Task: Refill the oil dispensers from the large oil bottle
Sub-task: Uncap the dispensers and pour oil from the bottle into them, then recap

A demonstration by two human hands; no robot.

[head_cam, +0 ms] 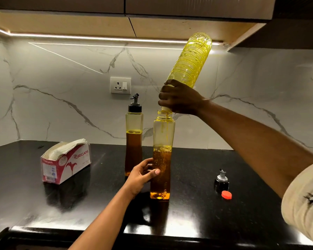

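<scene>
Pouring into the open dispenser (162, 159), the large oil bottle (192, 59) is tipped mouth-down, its neck at the dispenser's rim, a thin stream running inside. The right hand (179, 99) is wrapped around the bottle's neck end; the left hand (143, 175) grips the dispenser's lower body on the black counter (98, 204). Just behind stands a capped second dispenser (133, 139). To the right lie a spout cap (221, 181) and a red cap (226, 194), touching; a tissue box (65, 161) sits left.
</scene>
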